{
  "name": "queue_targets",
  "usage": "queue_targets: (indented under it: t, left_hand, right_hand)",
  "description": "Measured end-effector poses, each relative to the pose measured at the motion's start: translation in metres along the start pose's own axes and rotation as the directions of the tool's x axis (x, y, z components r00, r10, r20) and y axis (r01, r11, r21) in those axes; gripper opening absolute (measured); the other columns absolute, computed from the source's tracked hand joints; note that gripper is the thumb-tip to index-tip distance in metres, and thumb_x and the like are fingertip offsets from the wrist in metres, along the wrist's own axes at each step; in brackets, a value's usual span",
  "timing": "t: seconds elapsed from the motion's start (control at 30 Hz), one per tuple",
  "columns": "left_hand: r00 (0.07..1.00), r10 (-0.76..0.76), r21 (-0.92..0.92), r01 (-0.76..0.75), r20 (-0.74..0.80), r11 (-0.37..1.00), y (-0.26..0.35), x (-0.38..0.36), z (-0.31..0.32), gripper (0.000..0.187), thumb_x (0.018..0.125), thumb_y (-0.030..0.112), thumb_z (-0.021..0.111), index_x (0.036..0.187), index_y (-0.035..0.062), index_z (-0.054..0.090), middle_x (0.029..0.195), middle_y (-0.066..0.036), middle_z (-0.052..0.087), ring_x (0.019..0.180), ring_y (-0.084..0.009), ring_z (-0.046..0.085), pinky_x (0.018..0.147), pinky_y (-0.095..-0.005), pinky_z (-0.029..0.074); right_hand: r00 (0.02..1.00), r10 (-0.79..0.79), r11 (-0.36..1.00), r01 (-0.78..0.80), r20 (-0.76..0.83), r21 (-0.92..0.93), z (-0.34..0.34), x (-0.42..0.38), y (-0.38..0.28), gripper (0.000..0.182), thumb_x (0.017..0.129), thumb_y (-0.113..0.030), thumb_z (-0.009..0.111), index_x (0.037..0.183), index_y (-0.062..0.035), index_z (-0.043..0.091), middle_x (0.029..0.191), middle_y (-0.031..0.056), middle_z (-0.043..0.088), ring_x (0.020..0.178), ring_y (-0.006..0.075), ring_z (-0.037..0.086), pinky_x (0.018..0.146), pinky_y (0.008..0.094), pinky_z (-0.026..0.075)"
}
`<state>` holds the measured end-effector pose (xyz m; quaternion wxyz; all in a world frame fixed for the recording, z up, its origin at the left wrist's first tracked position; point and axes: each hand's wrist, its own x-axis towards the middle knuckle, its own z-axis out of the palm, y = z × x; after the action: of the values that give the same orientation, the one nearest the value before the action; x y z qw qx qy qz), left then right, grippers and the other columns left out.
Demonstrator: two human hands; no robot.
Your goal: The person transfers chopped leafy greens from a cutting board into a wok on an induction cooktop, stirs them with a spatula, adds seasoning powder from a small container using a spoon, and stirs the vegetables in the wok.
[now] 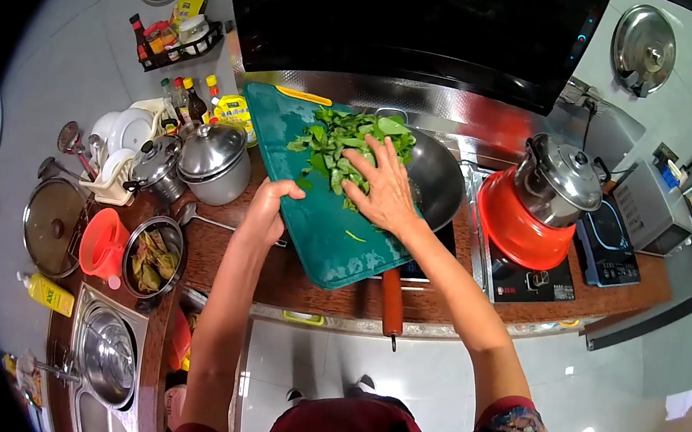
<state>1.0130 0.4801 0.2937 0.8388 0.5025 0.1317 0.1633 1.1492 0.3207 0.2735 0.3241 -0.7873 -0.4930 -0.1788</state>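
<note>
Left hand (264,210) grips the cutting board (321,239) edge, tilted over the wok (437,180); right hand (379,190), fingers spread flat, rests on the greens (343,138), most apparently not yet in the wok.

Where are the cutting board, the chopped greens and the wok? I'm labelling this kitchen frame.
cutting board (322,235): head view, bare teal surface.
chopped greens (340,139): head view, middle of pile.
wok (439,178): head view, dark inner wall.
</note>
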Motion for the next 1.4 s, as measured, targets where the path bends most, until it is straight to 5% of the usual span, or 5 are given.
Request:
queue_targets:
  t: [0.47, 0.8, 1.03, 1.13, 1.4]
  left_hand:
    - [0.994, 0.079, 0.267, -0.057, -0.071, 0.962, 0.065, 0.002, 0.027, 0.034, 0.066, 0.004, 0.053, 0.099, -0.0023, 0.049, 0.087, -0.012, 0.054, 0.071, -0.023, 0.058, 0.059, -0.0356, 0.054]
    - [0.977, 0.183, 0.433, -0.12, -0.107, 0.894, 0.082, -0.004, 0.05, 0.045, 0.064, 0.003, 0.052, 0.109, -0.0014, 0.044, 0.086, -0.011, 0.052, 0.071, -0.0231, 0.055, 0.061, -0.0356, 0.053]
    - [0.949, 0.306, 0.562, -0.212, -0.076, 0.799, 0.058, 0.015, 0.05, 0.025, 0.07, 0.004, 0.052, 0.092, -0.005, 0.057, 0.084, -0.01, 0.059, 0.074, -0.0206, 0.055, 0.066, -0.0317, 0.046]
    - [0.854, 0.514, 0.571, -0.384, -0.078, 0.726, 0.037, 0.014, 0.064, 0.032, 0.09, 0.016, 0.038, 0.105, -0.0069, 0.055, 0.098, -0.012, 0.059, 0.09, -0.0195, 0.056, 0.075, -0.0297, 0.045]
    - [0.91, 0.414, 0.556, -0.338, -0.012, 0.759, 0.022, -0.011, 0.066, 0.022, 0.064, -0.002, 0.048, 0.084, -0.0041, 0.057, 0.071, -0.006, 0.057, 0.063, -0.0137, 0.052, 0.058, -0.0259, 0.042]
  right_hand:
    - [0.703, 0.572, 0.82, -0.502, 0.424, -0.274, 0.021, -0.01, 0.117, 0.058, 0.089, -0.053, 0.035, 0.142, -0.0318, 0.025, 0.152, 0.0026, 0.014, 0.139, 0.0351, 0.003, 0.104, 0.0668, 0.003]
    - [0.92, 0.378, 0.926, -0.376, 0.107, -0.037, -0.025, 0.024, 0.084, 0.039, 0.073, -0.005, 0.048, 0.11, -0.0046, 0.062, 0.115, 0.0219, 0.056, 0.109, 0.0356, 0.053, 0.098, 0.036, 0.04]
    - [0.983, -0.123, 0.615, 0.186, -0.14, 0.766, -0.022, 0.065, -0.051, 0.046, 0.093, -0.028, 0.044, 0.133, -0.0056, 0.042, 0.138, 0.013, 0.038, 0.131, 0.0254, 0.032, 0.108, 0.0345, 0.024]
    - [0.969, -0.203, 0.605, 0.237, -0.141, 0.76, -0.009, 0.079, -0.077, 0.053, 0.096, -0.035, 0.034, 0.141, -0.0072, 0.03, 0.149, 0.0122, 0.019, 0.138, 0.0255, 0.018, 0.111, 0.0347, 0.015]
    - [0.994, 0.003, 0.788, 0.065, -0.11, 0.612, 0.014, 0.108, -0.023, 0.06, 0.096, -0.046, 0.024, 0.145, -0.0133, 0.017, 0.152, 0.0119, 0.01, 0.141, 0.0246, 0.006, 0.112, 0.0389, 0.004]
